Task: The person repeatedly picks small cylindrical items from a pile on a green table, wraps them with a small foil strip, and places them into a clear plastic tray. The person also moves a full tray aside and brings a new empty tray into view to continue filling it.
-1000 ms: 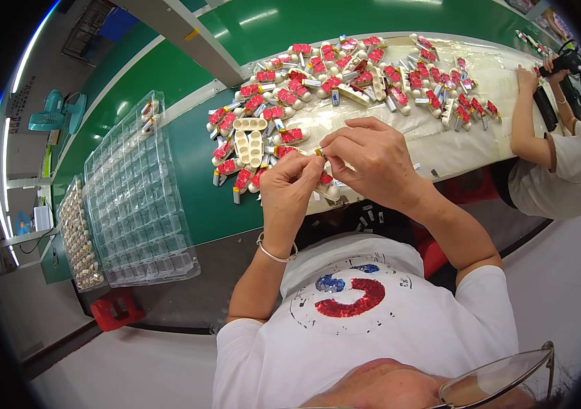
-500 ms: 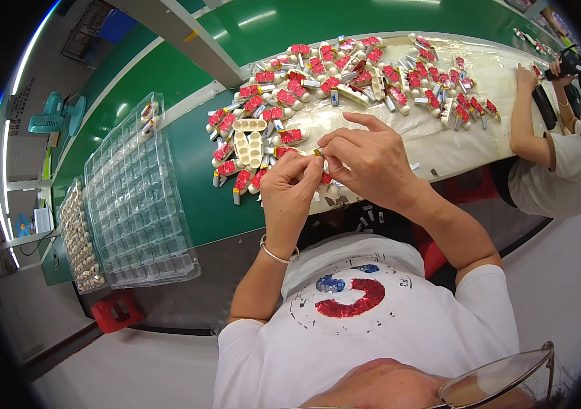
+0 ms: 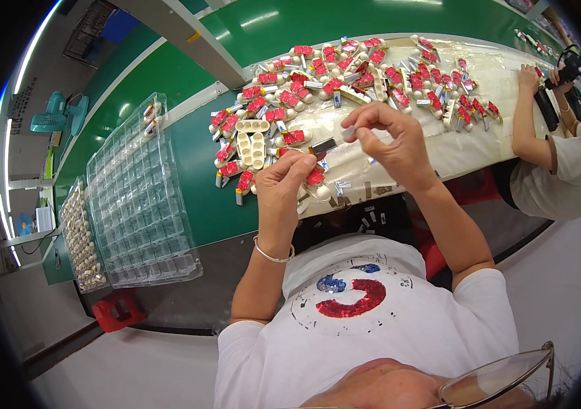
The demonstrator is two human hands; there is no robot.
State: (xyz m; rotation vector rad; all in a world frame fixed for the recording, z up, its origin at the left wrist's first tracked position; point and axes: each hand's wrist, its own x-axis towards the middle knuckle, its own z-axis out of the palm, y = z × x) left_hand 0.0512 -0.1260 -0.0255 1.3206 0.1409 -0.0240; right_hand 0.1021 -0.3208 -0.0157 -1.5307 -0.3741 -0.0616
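Observation:
My left hand (image 3: pixel 280 184) is closed in a pinch on a small part with a dark, shiny flat tab (image 3: pixel 323 146), which sticks out to the right of the fingertips. Most of that part is covered by the fingers. To its right, my right hand (image 3: pixel 396 146) pinches a small pale grey strip (image 3: pixel 349 133) between thumb and index finger. Both hands are raised over the near edge of the work table. Beyond them lie many small red-wrapped pieces (image 3: pixel 293 138) with white round ends and silvery tabs. Cream holders with round hollows (image 3: pixel 251 150) sit among these.
Clear plastic compartment trays (image 3: pixel 140 211) stand at the left, beside a tray of whitish round pieces (image 3: pixel 80 245). A grey post (image 3: pixel 181 37) rises behind the table. Small pale scraps (image 3: pixel 372 218) lie on my lap. A co-worker (image 3: pixel 556 163) sits at the right.
My hands were together and have parted. My right hand has moved up and right with the pale strip, while the dark tab now shows in my left hand.

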